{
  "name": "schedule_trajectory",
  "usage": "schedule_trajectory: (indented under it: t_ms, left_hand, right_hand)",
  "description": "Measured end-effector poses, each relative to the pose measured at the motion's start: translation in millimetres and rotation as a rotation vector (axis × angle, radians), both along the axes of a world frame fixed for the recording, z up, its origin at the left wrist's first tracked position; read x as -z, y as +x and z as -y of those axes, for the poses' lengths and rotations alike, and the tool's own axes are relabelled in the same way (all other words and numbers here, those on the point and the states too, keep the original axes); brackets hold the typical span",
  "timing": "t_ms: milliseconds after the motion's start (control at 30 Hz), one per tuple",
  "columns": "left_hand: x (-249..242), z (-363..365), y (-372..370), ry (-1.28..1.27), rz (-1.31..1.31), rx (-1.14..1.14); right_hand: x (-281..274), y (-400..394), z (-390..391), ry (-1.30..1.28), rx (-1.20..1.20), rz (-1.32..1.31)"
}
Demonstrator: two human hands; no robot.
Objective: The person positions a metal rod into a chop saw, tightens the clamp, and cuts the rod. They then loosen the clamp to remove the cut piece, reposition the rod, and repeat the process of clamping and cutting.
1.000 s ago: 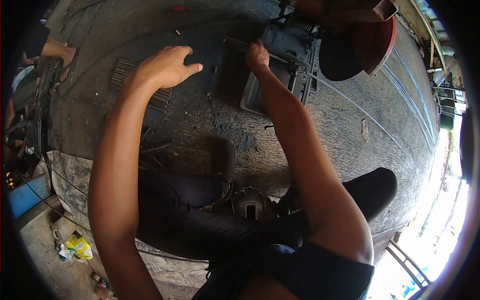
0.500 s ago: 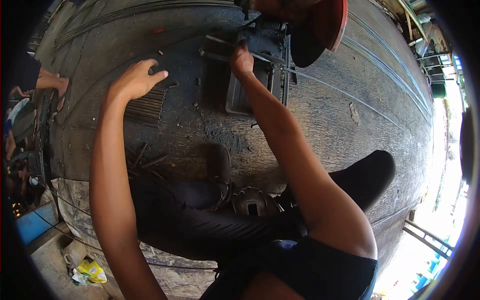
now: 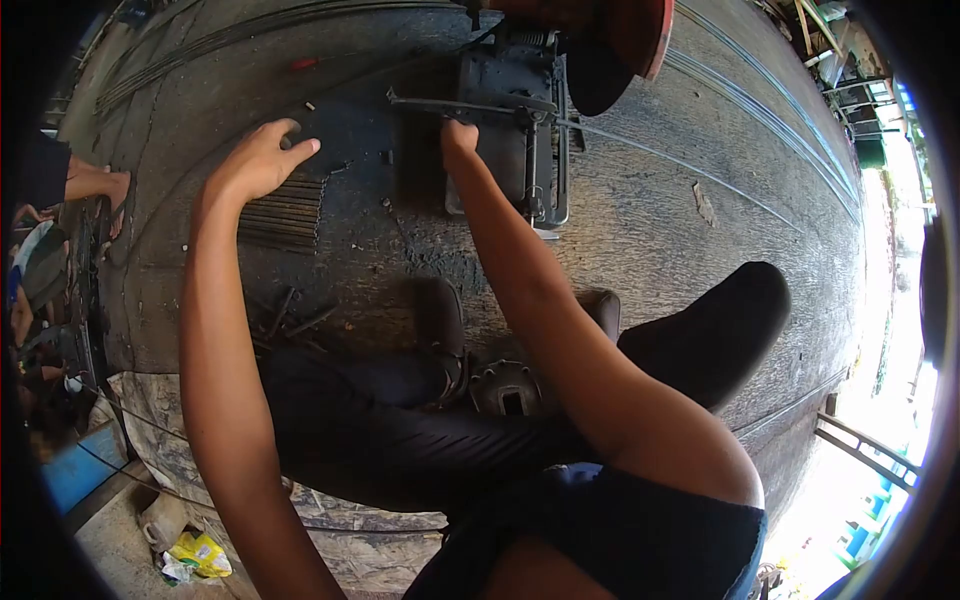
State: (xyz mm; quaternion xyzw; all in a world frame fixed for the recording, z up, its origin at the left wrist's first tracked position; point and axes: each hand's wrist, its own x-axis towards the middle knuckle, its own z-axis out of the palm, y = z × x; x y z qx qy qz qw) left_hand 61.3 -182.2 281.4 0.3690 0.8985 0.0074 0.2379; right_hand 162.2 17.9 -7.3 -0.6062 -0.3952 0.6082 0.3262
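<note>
My left hand [image 3: 262, 165] is open, thumb and fingers apart, just above a bundle of short metal rods [image 3: 280, 220] lying side by side on the floor. My right hand [image 3: 460, 137] is closed at a thin metal bar [image 3: 425, 102] that crosses the base of a cut-off saw [image 3: 500, 165]; its fingertips are partly hidden. Above the base hangs the saw's dark disc [image 3: 598, 80], with a red guard [image 3: 655, 40] at its edge. A long thin rod [image 3: 690, 176] runs from the saw toward the right.
Several loose metal pieces [image 3: 295, 315] lie by my leg. A dark mask-like object [image 3: 500, 385] rests between my legs. Long rods [image 3: 770, 110] stretch along the right side. Another person's foot [image 3: 117, 200] is at the left edge. A yellow packet [image 3: 203, 555] lies lower left.
My right hand has moved down and left relative to the saw, and the metal bar across the base has swung to lie nearly level. My left hand stays open above the rods.
</note>
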Motion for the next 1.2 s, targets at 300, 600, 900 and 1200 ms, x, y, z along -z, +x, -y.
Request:
schedule_trajectory:
  t_ms: [300, 600, 900, 1200]
  left_hand:
    - [4, 1, 0, 0.055, -0.049, 0.057]
    - [9, -11, 4, 0.042, -0.038, 0.091]
    - [12, -12, 1, 0.037, -0.023, 0.092]
    - [23, -8, -7, 0.069, -0.038, 0.129]
  right_hand:
    - [42, -13, -40, -0.374, 0.198, -0.241]
    - [6, -50, -68, 0.444, -0.435, 0.643]
    - [17, -36, -68, 0.671, -0.910, 0.801]
    - [31, -8, -32, 0.919, -0.677, 0.557]
